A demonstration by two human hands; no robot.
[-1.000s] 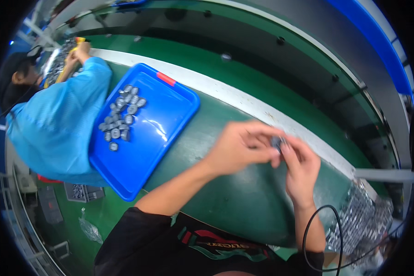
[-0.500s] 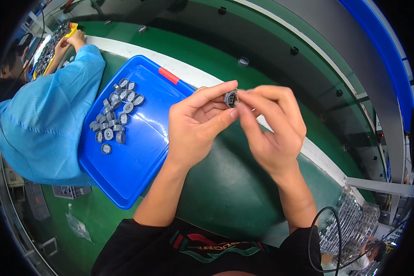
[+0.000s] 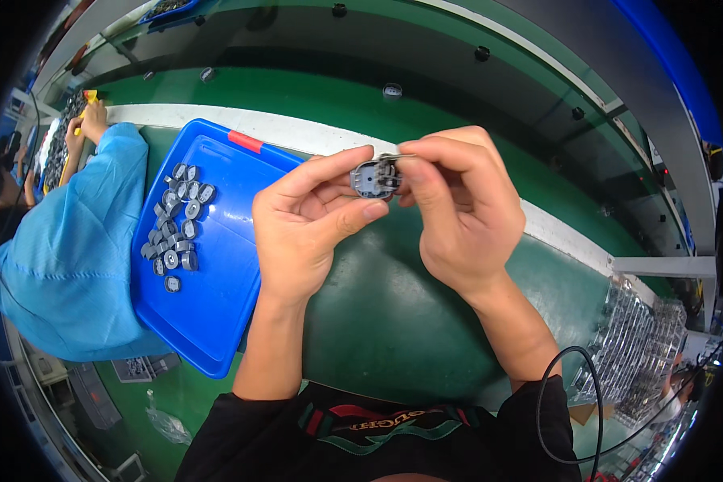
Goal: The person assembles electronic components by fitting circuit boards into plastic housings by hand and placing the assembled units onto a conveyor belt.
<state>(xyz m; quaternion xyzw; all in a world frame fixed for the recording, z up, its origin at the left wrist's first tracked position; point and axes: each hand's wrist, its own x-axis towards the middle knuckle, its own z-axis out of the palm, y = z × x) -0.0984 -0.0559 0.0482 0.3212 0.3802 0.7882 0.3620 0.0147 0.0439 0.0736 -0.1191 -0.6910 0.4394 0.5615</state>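
Observation:
Between the thumb and forefinger of my left hand [image 3: 304, 233] is a small grey plastic housing [image 3: 368, 180], its open inside with dark fittings facing me. My right hand [image 3: 467, 210] is closed in a pinch at the housing's upper right edge. A thin piece seems to lie between those fingertips, too small to make out. Left of my hands, a blue tray [image 3: 229, 257] with a red mark on its rim holds several similar grey housings [image 3: 171, 259], grouped toward its left side.
A person in a light blue garment [image 3: 72, 257] works close on the left, hands at a yellow-edged bin. Beyond the white ledge [image 3: 566, 233], a green conveyor belt [image 3: 297, 88] carries spaced small parts. Stacked clear plastic trays [image 3: 618, 353] and a black cable [image 3: 542, 402] lie at the right.
The view has shifted, and tray and co-worker appear lower and further left. The housing has turned so its open inside faces me more. My right fingertips are now at its upper edge.

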